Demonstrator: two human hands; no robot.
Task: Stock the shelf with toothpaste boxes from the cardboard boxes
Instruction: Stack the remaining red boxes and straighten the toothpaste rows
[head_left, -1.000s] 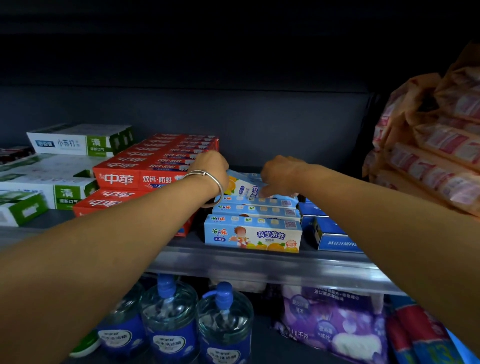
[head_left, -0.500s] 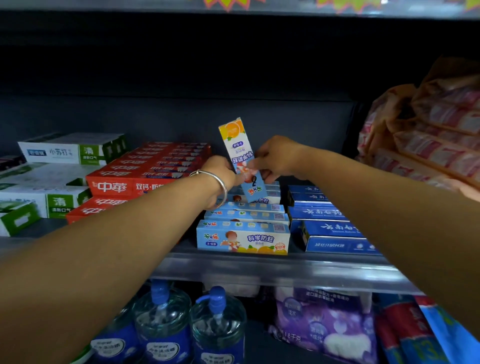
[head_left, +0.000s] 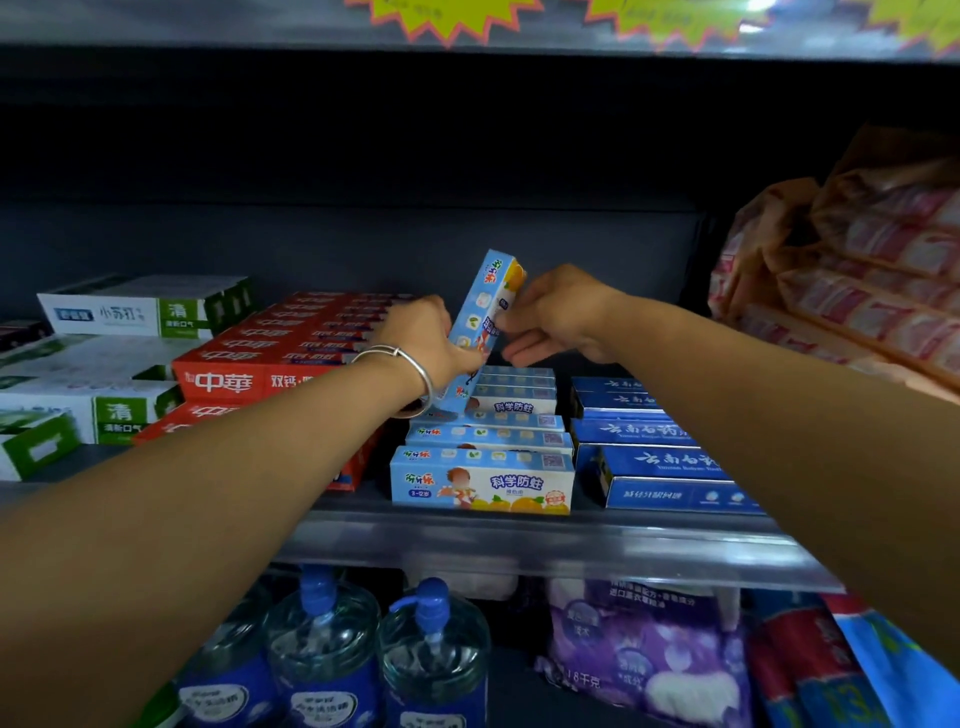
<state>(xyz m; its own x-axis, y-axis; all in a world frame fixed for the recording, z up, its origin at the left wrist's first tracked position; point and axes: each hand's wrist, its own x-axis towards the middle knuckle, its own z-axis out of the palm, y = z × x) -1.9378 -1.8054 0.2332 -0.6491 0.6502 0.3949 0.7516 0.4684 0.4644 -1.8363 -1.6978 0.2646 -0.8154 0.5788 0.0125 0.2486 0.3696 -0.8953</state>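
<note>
left hand (head_left: 421, 340) gripping the lower part of a light-blue toothpaste box (head_left: 480, 325) | right hand (head_left: 558, 317) pinching its upper edge | box stands tilted between both hands, just above the stack of matching boxes (head_left: 483, 467) | shelf (head_left: 545, 540) edge below the hands

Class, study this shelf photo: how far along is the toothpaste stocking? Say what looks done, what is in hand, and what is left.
Done: rows of red toothpaste boxes, dark blue toothpaste boxes and light blue children's toothpaste boxes already lie on the grey metal shelf. In hand: the left hand and right hand hold one upright light blue toothpaste box above its stack. Left: laying it down; the cardboard boxes are out of view.
</note>
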